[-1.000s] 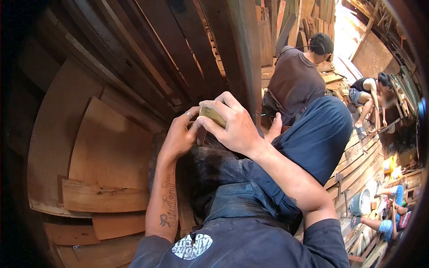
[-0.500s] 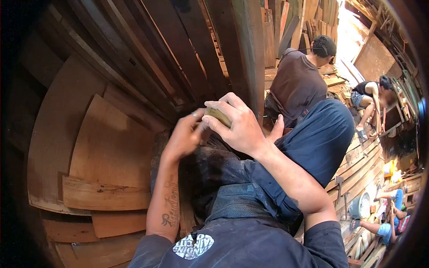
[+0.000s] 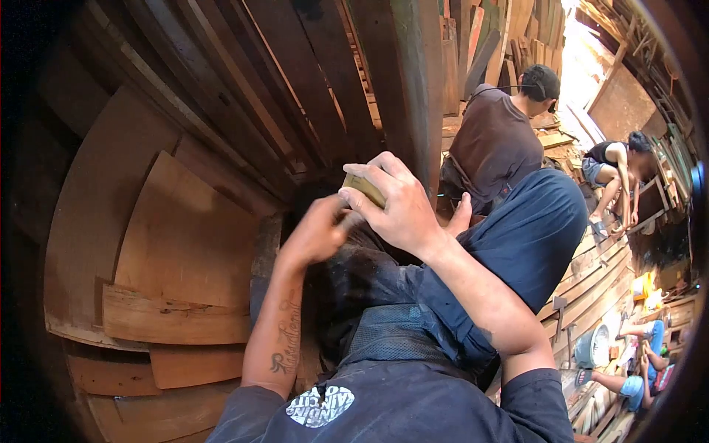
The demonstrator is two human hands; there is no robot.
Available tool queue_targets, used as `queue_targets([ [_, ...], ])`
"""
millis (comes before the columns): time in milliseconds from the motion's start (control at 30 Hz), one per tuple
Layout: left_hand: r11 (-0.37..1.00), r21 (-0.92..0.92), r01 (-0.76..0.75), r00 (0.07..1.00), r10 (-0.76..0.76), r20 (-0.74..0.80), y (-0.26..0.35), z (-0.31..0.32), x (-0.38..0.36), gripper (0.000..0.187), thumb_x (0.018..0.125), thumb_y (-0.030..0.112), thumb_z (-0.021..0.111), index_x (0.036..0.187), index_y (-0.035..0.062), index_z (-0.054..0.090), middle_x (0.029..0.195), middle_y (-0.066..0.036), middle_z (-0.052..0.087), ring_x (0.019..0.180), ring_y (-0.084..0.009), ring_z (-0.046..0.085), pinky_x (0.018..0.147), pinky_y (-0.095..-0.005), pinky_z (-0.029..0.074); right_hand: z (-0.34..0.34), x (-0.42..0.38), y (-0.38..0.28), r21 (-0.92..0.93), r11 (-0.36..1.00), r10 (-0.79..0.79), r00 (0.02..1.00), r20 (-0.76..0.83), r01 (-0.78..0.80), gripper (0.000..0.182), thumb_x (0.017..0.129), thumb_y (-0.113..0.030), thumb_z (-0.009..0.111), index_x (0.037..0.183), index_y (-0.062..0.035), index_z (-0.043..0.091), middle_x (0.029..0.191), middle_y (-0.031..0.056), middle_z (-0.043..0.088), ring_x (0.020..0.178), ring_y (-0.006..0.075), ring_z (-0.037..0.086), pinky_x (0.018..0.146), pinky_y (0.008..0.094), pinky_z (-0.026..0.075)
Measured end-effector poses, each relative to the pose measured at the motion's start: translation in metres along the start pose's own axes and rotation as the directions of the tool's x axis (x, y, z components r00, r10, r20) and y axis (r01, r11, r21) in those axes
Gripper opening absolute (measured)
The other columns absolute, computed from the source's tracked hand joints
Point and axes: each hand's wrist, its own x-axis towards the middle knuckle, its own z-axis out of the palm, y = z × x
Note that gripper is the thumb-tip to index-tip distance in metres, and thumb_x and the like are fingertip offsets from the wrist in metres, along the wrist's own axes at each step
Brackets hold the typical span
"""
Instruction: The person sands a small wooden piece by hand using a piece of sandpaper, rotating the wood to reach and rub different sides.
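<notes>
My right hand (image 3: 399, 203) is closed round a small olive-yellow block (image 3: 367, 189), its thumb along the near side and its fingers over the far side. One flat face of the block shows between them. Just left and below, my left hand (image 3: 319, 230) is bent inward with its fingertips close under the block. Motion smears those fingers, and I cannot tell whether they hold anything. Both hands are above my lap, over dark trousers (image 3: 528, 236) with one knee raised.
Dark upright boards (image 3: 317, 81) stand right in front of me. Curved wooden panels (image 3: 185, 244) lean at my left. A person in a brown shirt (image 3: 498, 144) sits close ahead right. Farther right are another bending person (image 3: 617, 166), a hammer (image 3: 559, 310) and a bucket (image 3: 588, 347).
My left hand has moved a little down and to the right, below the block. My right hand keeps its hold, almost in the same place.
</notes>
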Motion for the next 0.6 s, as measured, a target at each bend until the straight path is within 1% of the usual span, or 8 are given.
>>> queue_targets([
  [67, 0.927, -0.222, 0.301, 0.950, -0.311, -0.008, 0.024, -0.015, 0.005, 0.028, 0.105, 0.009, 0.073, 0.127, -0.0072, 0.068, 0.106, -0.021, 0.078, 0.098, -0.0236, 0.076, 0.090, -0.0416, 0.060, 0.000, -0.006, 0.001, 0.034, 0.999, 0.032, 0.999, -0.001, -0.032, 0.035, 0.099, -0.031, 0.080, 0.124, -0.0061, 0.079, 0.108, 0.0144, 0.067, 0.105, 0.0360, 0.070, 0.091, 0.0474, 0.059],
  [167, 0.985, -0.078, 0.151, 0.988, -0.151, 0.011, 0.010, -0.005, -0.003, 0.023, 0.111, 0.013, 0.067, 0.127, -0.0033, 0.070, 0.089, -0.009, 0.072, 0.080, -0.0135, 0.067, 0.072, -0.0333, 0.055, 0.001, 0.000, -0.001, 0.022, 0.999, 0.024, 1.000, -0.003, -0.024, 0.036, 0.099, -0.031, 0.080, 0.124, -0.0052, 0.079, 0.108, 0.0145, 0.067, 0.104, 0.0359, 0.070, 0.091, 0.0472, 0.059],
  [233, 0.980, 0.129, -0.154, 0.988, 0.155, 0.009, 0.003, 0.002, 0.000, 0.021, 0.115, 0.013, 0.063, 0.128, -0.0012, 0.070, 0.085, -0.002, 0.070, 0.075, -0.0085, 0.064, 0.066, -0.0295, 0.053, 0.003, 0.000, 0.000, 0.013, 1.000, 0.009, 1.000, -0.010, -0.009, 0.036, 0.099, -0.031, 0.080, 0.124, -0.0048, 0.078, 0.107, 0.0147, 0.067, 0.104, 0.0361, 0.070, 0.091, 0.0471, 0.059],
  [300, 0.991, -0.076, 0.112, 0.993, -0.114, -0.033, 0.014, -0.011, 0.005, 0.022, 0.110, 0.008, 0.067, 0.128, -0.0039, 0.069, 0.099, -0.012, 0.076, 0.090, -0.0165, 0.071, 0.080, -0.0372, 0.058, 0.000, -0.003, 0.001, 0.012, 1.000, 0.004, 1.000, -0.012, -0.004, 0.037, 0.099, -0.032, 0.080, 0.124, -0.0047, 0.078, 0.107, 0.0147, 0.067, 0.104, 0.0362, 0.070, 0.091, 0.0468, 0.058],
  [367, 0.937, -0.248, 0.248, 0.962, -0.268, -0.051, 0.016, -0.020, 0.006, 0.023, 0.107, 0.007, 0.070, 0.126, -0.0058, 0.068, 0.105, -0.016, 0.079, 0.098, -0.0204, 0.074, 0.088, -0.0407, 0.060, 0.001, -0.004, 0.002, 0.013, 1.000, 0.000, 1.000, -0.018, 0.000, 0.038, 0.099, -0.032, 0.080, 0.125, -0.0049, 0.077, 0.107, 0.0146, 0.067, 0.104, 0.0362, 0.070, 0.092, 0.0466, 0.058],
  [467, 0.997, -0.050, 0.061, 0.998, -0.062, -0.013, 0.004, -0.003, -0.003, 0.020, 0.113, 0.010, 0.064, 0.127, -0.0038, 0.070, 0.093, -0.005, 0.074, 0.081, -0.0108, 0.068, 0.073, -0.0318, 0.056, 0.004, -0.001, 0.000, 0.018, 1.000, 0.003, 1.000, -0.013, -0.003, 0.038, 0.099, -0.031, 0.080, 0.126, -0.0049, 0.077, 0.108, 0.0148, 0.067, 0.104, 0.0360, 0.070, 0.092, 0.0466, 0.058],
  [500, 0.992, 0.061, 0.111, 0.993, -0.114, 0.041, 0.011, -0.006, -0.002, 0.020, 0.113, 0.009, 0.063, 0.128, -0.0031, 0.070, 0.095, -0.006, 0.075, 0.083, -0.0098, 0.068, 0.075, -0.0315, 0.057, 0.004, 0.000, 0.001, 0.019, 1.000, 0.000, 1.000, -0.014, 0.000, 0.037, 0.099, -0.032, 0.080, 0.125, -0.0047, 0.077, 0.108, 0.0149, 0.067, 0.104, 0.0360, 0.070, 0.091, 0.0467, 0.058],
  [600, 0.956, -0.143, 0.256, 0.964, -0.263, -0.037, 0.022, -0.020, 0.008, 0.023, 0.106, 0.004, 0.069, 0.128, -0.0043, 0.069, 0.112, -0.019, 0.079, 0.102, -0.0192, 0.074, 0.093, -0.0409, 0.060, 0.000, -0.004, 0.003, 0.003, 1.000, 0.003, 1.000, -0.027, -0.003, 0.037, 0.100, -0.032, 0.080, 0.125, -0.0038, 0.078, 0.107, 0.0148, 0.068, 0.104, 0.0356, 0.070, 0.091, 0.0463, 0.058],
])
